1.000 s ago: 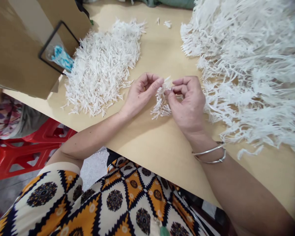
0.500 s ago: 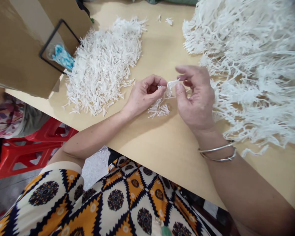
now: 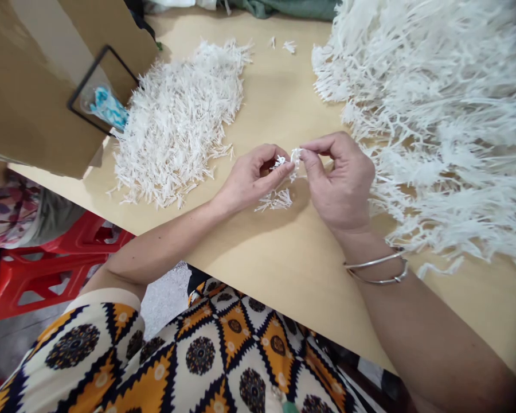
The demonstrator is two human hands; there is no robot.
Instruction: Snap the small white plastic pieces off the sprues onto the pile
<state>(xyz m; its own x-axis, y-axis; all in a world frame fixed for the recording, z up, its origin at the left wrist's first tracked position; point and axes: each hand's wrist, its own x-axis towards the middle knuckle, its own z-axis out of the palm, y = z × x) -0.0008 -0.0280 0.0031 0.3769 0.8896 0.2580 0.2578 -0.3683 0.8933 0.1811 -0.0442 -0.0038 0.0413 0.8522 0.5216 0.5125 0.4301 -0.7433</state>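
Observation:
Over the table's middle, my left hand [image 3: 258,175] pinches a small white branched piece [image 3: 296,158] between thumb and fingers. My right hand [image 3: 341,180] is closed too, its thumb and forefinger gripping the other end of that piece. A few white bits show in the curl of my left fingers. Just below my left fingertips, a little bunch of short white pieces [image 3: 277,199] lies on the table. To the left is a heap of short white pieces [image 3: 180,117]. A bigger mass of long, white, branching strands [image 3: 434,132] spreads at the right, beside my right hand.
A cardboard box [image 3: 47,86] stands at the left with a black wire frame [image 3: 86,74] and a clear cup [image 3: 107,106] holding something blue and white. Two small white scraps lie at the back. Dark green cloth [image 3: 279,7] is at the far edge. Red stools [image 3: 38,275] and another person are at the left.
My right hand's raised fingers have closed onto the white piece, beside my left fingertips. The whole view has shifted slightly, showing more of the cloth at the back.

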